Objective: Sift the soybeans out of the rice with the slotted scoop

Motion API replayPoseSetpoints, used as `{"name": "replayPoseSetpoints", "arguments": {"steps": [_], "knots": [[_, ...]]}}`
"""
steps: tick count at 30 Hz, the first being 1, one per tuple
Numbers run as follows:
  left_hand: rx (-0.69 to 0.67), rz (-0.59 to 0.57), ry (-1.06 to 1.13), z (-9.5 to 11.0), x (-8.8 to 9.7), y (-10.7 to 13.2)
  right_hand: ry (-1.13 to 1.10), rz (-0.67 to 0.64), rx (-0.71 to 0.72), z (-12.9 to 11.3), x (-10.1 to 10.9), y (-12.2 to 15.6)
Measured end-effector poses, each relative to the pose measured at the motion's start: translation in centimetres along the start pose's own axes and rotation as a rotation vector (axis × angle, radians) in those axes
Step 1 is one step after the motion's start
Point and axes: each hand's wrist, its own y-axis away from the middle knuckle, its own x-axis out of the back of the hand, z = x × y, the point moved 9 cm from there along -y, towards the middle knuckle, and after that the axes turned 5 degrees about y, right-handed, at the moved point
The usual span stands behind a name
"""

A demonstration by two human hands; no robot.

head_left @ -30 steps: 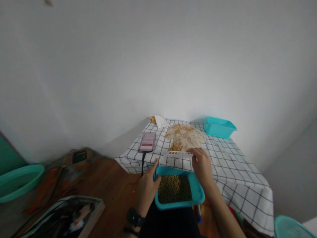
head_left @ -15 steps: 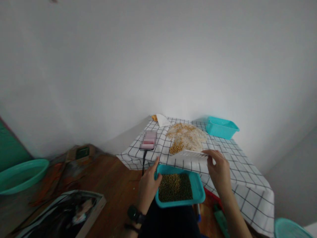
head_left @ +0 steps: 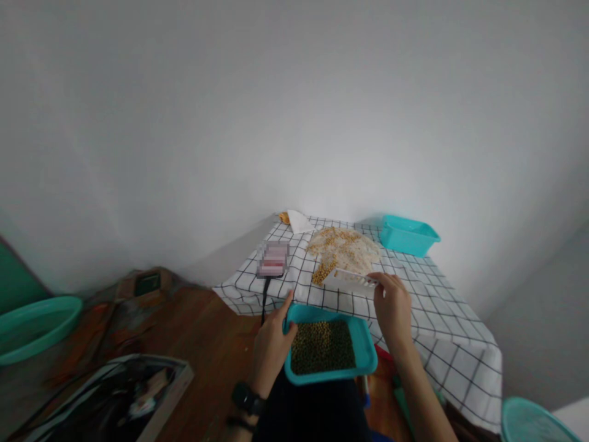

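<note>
A turquoise plastic box sits on my lap, with yellow beans lying over small dark green beans. My left hand holds its left rim, thumb over the edge inside and index finger stretched forward. By one end, my right hand pinches a white slotted plastic tray just above the near side of the checked cloth. Yellow-beige grains seem to lie in the tray, too small to make out. Just beyond it, a pile of yellow beans sits at the corner of a translucent bag.
A second turquoise box stands at the back right of the checked cloth. A pixelated pink item and a folded white sheet lie left. An open box and a green basin are on the floor.
My right hand has moved a little left, and the white tray now tips so that its inside shows. My left hand keeps its hold on the box.
</note>
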Motion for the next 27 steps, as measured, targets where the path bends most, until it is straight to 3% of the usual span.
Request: {"name": "replayPoseSetpoints", "arguments": {"steps": [20, 27], "knots": [[-0.002, -0.002, 0.032, -0.6, -0.3, 0.0, -0.04, -0.035, 0.014, -0.3, 0.6, 1.4], [0.016, -0.022, 0.049, -0.9, -0.5, 0.0, -0.061, -0.061, 0.07, -2.3, 1.4, 2.6]]}}
